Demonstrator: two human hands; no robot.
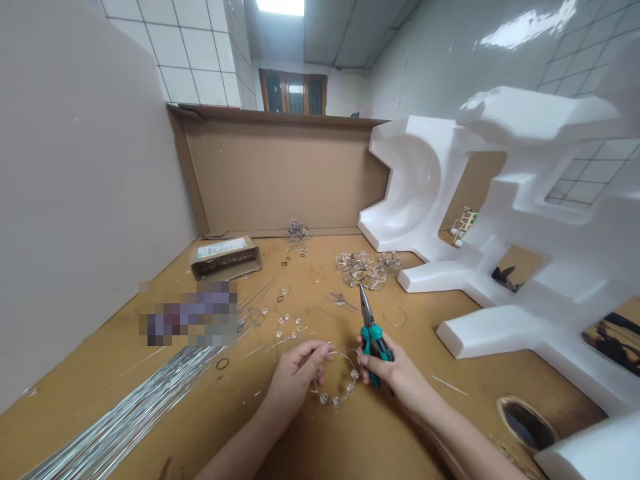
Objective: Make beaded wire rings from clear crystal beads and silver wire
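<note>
Head camera view: at the bottom centre of the frame, the left hand [295, 377] had its fingertips [324, 353] pressed together, pinching the top of a wire ring strung with clear beads [336, 393], which sat between the two hands. The right hand [400, 370] was just beside it, its fingers curled closed around the teal grips of needle-nose pliers [371, 333], whose tips pointed up and away from the ring. Both hands were over a tan work board [345, 440]. Farther up lay a second beaded ring [289, 330] and a heap of similar rings [363, 268]. A bundle of straight silver wires [135, 407] ran across the lower left, a cardboard box [225, 259] sat left of upper centre, and a white foam packing insert [500, 220] filled the right.
</note>
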